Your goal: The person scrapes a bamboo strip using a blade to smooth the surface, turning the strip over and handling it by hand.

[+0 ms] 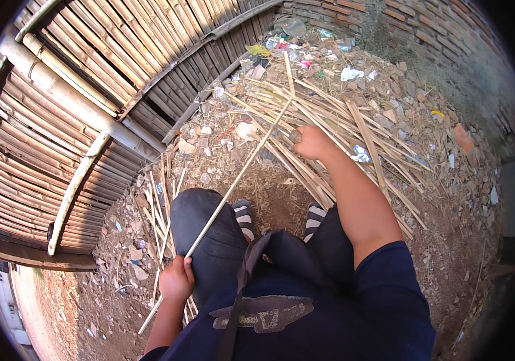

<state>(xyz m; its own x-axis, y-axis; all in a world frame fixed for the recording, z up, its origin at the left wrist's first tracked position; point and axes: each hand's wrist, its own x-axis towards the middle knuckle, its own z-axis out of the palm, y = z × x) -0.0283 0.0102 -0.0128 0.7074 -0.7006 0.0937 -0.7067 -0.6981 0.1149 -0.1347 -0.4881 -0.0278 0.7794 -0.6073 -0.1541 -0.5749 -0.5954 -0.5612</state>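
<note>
My left hand (176,279) is closed round a long, thin bamboo strip (227,194), near its lower end over my left thigh. The strip slants up and away to the right, past my knee, toward the pile. My right hand (316,143) is a fist on what looks like a knife with a rounded brown handle (296,136). A thin greyish blade seems to run from it toward the upper left, behind the strip, hard to make out against the pile. Under and beyond my right hand lies a heap of split bamboo strips (323,112).
More strips (162,213) lie beside my left knee. A bamboo-slat wall (107,48) stands at left, a brick wall (413,27) at the back right. Stones, brick pieces (463,138) and plastic litter (351,73) cover the ground. My sandalled feet (244,218) are between my knees.
</note>
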